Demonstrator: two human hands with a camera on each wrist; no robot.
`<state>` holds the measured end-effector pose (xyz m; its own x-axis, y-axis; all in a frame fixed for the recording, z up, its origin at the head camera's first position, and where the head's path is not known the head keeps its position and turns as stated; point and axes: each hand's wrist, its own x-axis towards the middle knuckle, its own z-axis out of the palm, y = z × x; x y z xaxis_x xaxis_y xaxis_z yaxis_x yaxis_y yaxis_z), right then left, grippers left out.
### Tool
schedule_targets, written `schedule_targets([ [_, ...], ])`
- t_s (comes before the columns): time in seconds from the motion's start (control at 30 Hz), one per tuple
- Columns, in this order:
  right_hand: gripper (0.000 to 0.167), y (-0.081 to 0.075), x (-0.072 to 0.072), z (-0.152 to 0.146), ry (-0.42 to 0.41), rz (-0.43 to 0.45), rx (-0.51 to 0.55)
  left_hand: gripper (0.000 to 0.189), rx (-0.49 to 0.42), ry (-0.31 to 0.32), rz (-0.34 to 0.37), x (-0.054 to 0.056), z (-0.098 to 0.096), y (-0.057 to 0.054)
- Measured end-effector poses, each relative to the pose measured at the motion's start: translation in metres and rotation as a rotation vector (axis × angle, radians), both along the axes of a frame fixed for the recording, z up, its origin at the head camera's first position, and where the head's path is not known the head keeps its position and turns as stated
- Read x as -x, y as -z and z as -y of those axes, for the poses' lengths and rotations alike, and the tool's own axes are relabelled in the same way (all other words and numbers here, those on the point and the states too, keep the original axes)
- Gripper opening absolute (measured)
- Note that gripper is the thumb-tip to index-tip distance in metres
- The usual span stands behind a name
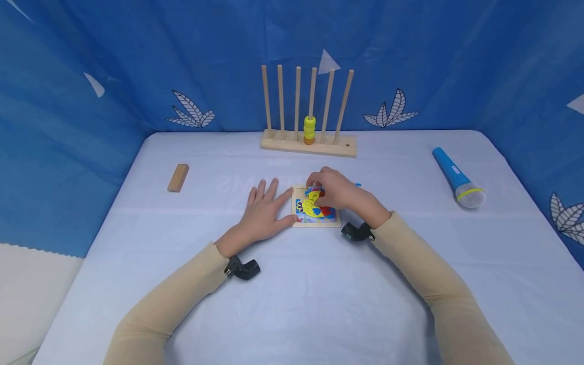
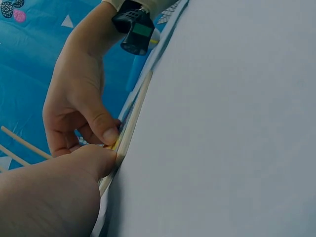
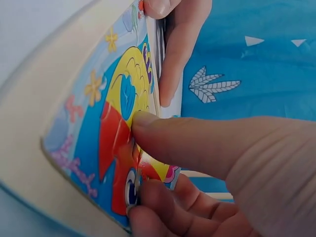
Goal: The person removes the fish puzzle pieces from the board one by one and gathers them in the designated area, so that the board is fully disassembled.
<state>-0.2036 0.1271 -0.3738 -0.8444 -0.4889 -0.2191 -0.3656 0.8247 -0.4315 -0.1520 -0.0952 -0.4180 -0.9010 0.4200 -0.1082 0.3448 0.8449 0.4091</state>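
Note:
A small fish jigsaw puzzle in a pale wooden tray (image 1: pixel 338 223) lies on the table. My left hand (image 1: pixel 262 215) rests flat beside it, fingers spread, with the thumb and index finger touching the tray's left edge. Over the upper part of the puzzle, my right hand (image 1: pixel 338 190) pinches a puzzle piece (image 3: pixel 160 170) with yellow, red and pink on it, tilted up from the picture. In the right wrist view the thumb lies over the yellow and red fish (image 3: pixel 133 71); the fingers hide part of the piece. The left wrist view shows both hands meeting at the tray's edge (image 2: pixel 136 116).
Behind the puzzle stands a wooden peg rack (image 1: pixel 292 144) with yellow-green beads (image 1: pixel 309 126) on one peg. A wooden block (image 1: pixel 178 178) lies left, a blue toy microphone (image 1: pixel 456 175) right. A small blue object (image 1: pixel 358 184) shows past the right hand. Blue curtain (image 1: pixel 228 50) closes the back.

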Motion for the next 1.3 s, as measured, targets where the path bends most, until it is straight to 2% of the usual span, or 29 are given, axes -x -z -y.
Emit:
schedule_targets([
  [0.27, 0.039, 0.0, 0.001, -0.001, -0.003, 0.004, 0.01, 0.076, -0.002, -0.001, -0.001, 0.001, 0.001, 0.001],
  [0.5, 0.034, 0.002, 0.0, -0.002, -0.072, -0.035, 0.018, 0.075, -0.002, 0.0, -0.017, 0.001, 0.0, 0.002],
  [0.63, 0.032, 0.003, 0.001, -0.002, -0.077, -0.029, 0.033, 0.075, 0.003, 0.0, -0.019, 0.001, 0.001, 0.003],
  [0.87, 0.026, 0.002, 0.006, -0.008, -0.095, 0.009, 0.141, 0.075, -0.015, -0.004, -0.018, 0.001, 0.001, 0.004],
  [1.03, 0.028, -0.005, 0.012, -0.026, -0.022, 0.054, 0.222, 0.076, -0.002, -0.009, -0.014, 0.0, 0.001, 0.005],
  [1.3, 0.015, -0.02, 0.019, -0.086, 0.155, 0.004, 0.195, 0.077, -0.009, -0.018, -0.014, -0.001, 0.0, 0.004],
])
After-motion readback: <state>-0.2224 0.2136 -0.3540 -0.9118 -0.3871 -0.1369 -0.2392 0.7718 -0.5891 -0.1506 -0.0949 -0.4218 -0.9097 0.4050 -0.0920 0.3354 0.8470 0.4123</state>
